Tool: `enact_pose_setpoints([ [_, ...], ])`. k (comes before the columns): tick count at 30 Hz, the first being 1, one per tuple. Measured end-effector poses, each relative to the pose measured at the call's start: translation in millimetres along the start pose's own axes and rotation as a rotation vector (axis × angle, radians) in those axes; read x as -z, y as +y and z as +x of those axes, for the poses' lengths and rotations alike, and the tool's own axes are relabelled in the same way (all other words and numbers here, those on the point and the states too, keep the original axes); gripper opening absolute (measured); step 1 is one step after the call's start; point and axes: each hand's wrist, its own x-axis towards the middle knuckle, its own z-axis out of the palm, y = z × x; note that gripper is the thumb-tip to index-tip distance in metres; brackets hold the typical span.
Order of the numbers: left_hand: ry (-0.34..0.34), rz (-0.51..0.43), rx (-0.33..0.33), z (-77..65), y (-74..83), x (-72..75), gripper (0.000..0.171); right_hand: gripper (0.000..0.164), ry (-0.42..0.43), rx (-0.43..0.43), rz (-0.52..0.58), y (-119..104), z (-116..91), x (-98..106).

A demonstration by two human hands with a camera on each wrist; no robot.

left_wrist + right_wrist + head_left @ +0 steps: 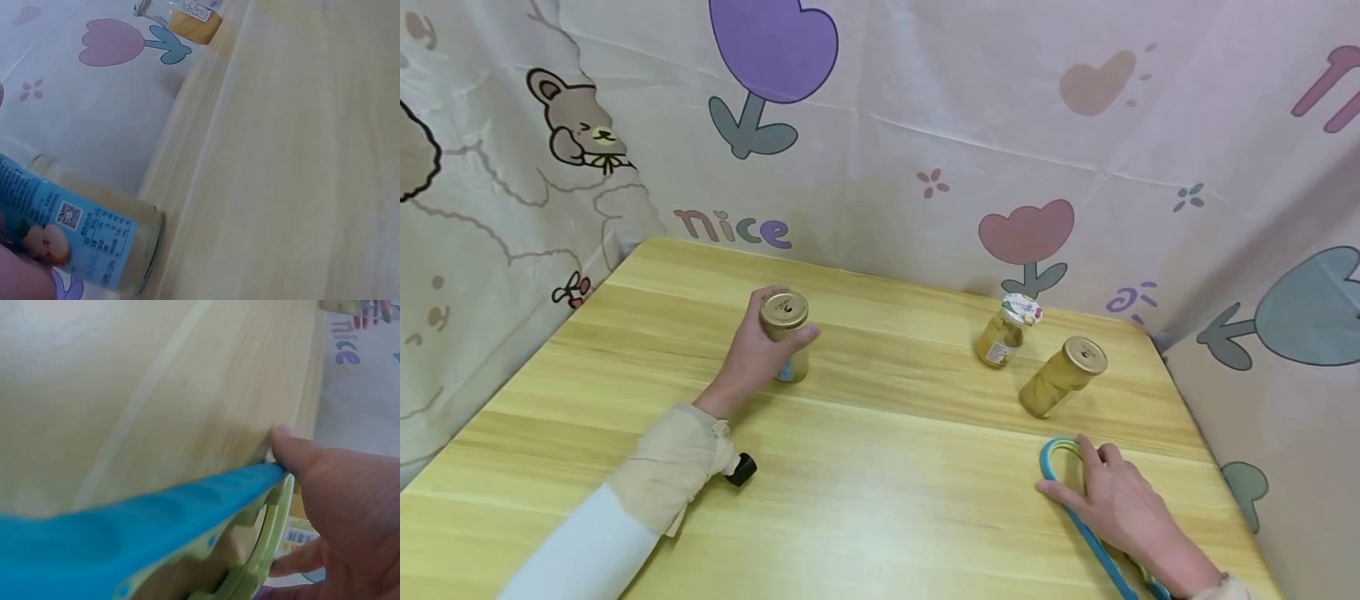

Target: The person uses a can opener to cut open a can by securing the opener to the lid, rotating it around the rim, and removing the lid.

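My left hand (754, 358) grips an upright glass jar (797, 367) with a gold lid, thumb across the front and fingers behind. Its blue label (94, 234) carries a fruit picture, and the jar's base is at the tabletop in the left wrist view. At the front right, my right hand (1123, 504) holds a blue and green jar opener (1093, 542), a long loop with a toothed inner edge (240, 575). The thumb is at its blue side and the fingers at its green side. The opener's near end is partly hidden under the hand and sleeve.
A small jar (997, 342) with a patterned white lid stands at the back right. Beside it, nearer me, is a taller gold-lidded jar (1056, 383) of yellowish contents. A printed cloth (887, 125) hangs behind the wooden table (865, 492) and along both sides.
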Motion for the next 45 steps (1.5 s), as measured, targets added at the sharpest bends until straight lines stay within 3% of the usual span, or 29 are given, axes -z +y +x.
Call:
enact_pose_setpoints([
  [7, 0.047, -0.019, -0.039, -3.2, 2.8, -2.4, 0.068, 0.079, 0.106, 0.052, 0.014, -11, 5, 2],
  [12, 0.070, -0.009, -0.043, -6.8, 6.6, -7.7, 0.066, 0.077, 0.124, 0.047, 0.021, -22, 5, 8],
  [19, 0.120, 0.064, -0.012, -12.7, 17.1, -15.1, 0.056, 0.077, 0.172, 0.130, 0.037, -43, 6, 20],
  [27, 0.112, 0.071, 0.006, -10.4, 9.3, -16.2, 0.051, 0.075, 0.181, 0.197, 0.093, -69, 8, 25],
  [34, 0.102, 0.078, -0.059, -11.1, 2.2, -13.3, 0.051, 0.057, 0.229, 0.274, 0.102, -88, 24, 27],
  [39, 0.069, 0.044, -0.061, -9.9, -0.3, -12.2, 0.051, 0.070, 0.239, 0.239, 0.052, -109, 38, 31],
  [45, 0.043, 0.001, -0.080, -12.8, 11.5, -12.8, 0.047, 0.064, 0.292, 0.348, 0.009, -130, 53, 43],
])
